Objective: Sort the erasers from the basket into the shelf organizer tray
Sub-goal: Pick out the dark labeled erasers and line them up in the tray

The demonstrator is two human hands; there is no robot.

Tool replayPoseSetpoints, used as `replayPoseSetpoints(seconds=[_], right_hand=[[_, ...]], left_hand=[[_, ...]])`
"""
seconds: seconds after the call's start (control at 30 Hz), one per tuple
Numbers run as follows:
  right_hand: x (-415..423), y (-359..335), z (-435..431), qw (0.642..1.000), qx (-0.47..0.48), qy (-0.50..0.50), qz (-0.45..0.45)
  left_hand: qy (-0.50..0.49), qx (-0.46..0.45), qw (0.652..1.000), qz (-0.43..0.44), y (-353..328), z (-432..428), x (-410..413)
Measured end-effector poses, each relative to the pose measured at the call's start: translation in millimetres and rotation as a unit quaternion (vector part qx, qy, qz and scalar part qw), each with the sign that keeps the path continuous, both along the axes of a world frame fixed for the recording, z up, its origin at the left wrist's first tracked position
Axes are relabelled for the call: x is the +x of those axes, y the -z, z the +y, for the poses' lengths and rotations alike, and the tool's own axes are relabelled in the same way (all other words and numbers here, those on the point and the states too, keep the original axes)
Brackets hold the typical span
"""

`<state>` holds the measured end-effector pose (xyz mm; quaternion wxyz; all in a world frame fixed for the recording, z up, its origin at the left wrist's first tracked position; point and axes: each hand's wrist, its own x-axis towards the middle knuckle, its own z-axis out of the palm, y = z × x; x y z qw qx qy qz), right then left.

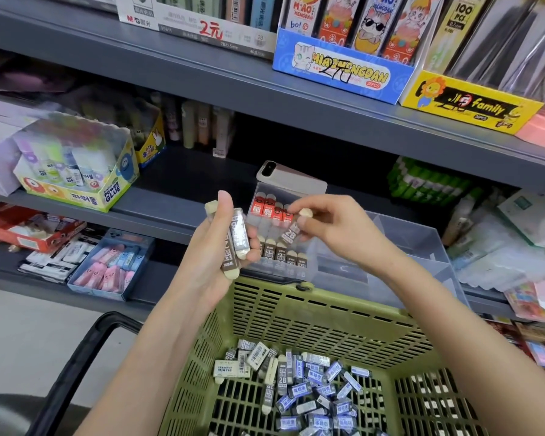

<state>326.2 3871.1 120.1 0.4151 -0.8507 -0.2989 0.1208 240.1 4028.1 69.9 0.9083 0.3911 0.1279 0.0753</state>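
Note:
A green plastic basket (312, 313) sits low in front of me, with several wrapped erasers (309, 388) loose on its floor. Behind it on the shelf stands a clear organizer tray (400, 243); its left compartments hold a row of red-sleeved erasers (269, 207) and a row of brown-sleeved erasers (283, 254), all upright. My left hand (216, 247) grips a bundle of brown and grey-sleeved erasers (235, 243). Over the tray's left end, my right hand (331, 228) pinches one grey 2B eraser (293, 229).
A phone (288, 177) lies on the shelf behind the tray. Left of it stands a box of glue sticks (79, 177), and on the shelf below a blue box of pink erasers (110, 265). The basket's black handle (76, 366) hangs at left. Packaged stationery crowds the right side.

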Motion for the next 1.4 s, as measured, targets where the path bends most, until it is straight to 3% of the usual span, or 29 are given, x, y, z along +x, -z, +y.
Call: replayPoseSetpoints(seconds=[0.1,0.47,0.53,0.6,0.67,0.73,0.83,0.97,1.1,1.17,1.23,1.27,1.33,1.4], right_hand=[[11,9,-7,0.996,-0.089,-0.009,-0.026],[16,27,-3,0.994,-0.098,-0.046,0.033],[15,35,-3,0.978,-0.180,-0.053,-0.092],[12,43,-2,0.908,-0.301,-0.081,-0.282],[12,46,-2,0.878,-0.333,-0.093,-0.331],[13,46,-1,0.893,-0.320,-0.099,-0.300],[12,46,4,0.943,-0.249,-0.064,-0.209],[10,47,5,0.958,-0.225,-0.044,-0.170],[1,37,5,0.925,-0.251,-0.016,-0.285],[-9,27,6,0.946,-0.144,0.028,-0.290],[-20,15,10,0.983,-0.003,0.026,-0.183],[-25,10,14,0.991,0.021,0.010,-0.134],[-32,4,23,0.995,-0.011,-0.020,-0.099],[-37,1,28,0.988,-0.068,-0.034,-0.134]], left_hand=[[-0.012,-0.010,1.000,0.006,-1,3,0],[-0.026,-0.025,0.999,0.012,0,6,1],[-0.023,-0.024,0.999,0.009,0,6,1],[-0.020,-0.025,0.999,0.010,-1,5,0],[-0.017,-0.026,0.999,0.010,-2,4,0],[-0.015,-0.026,1.000,0.009,-1,4,0],[-0.012,-0.026,1.000,0.008,-1,3,-1],[-0.011,-0.021,1.000,0.007,-1,2,-1],[-0.003,-0.018,1.000,0.013,-1,1,-2],[0.005,-0.004,1.000,0.015,-1,1,-1],[0.021,0.026,0.999,0.011,0,-1,-2],[0.033,0.047,0.998,0.006,1,-2,-2],[0.054,0.092,0.994,-0.002,2,-5,-3],[0.051,0.115,0.992,-0.003,2,-10,-4]])
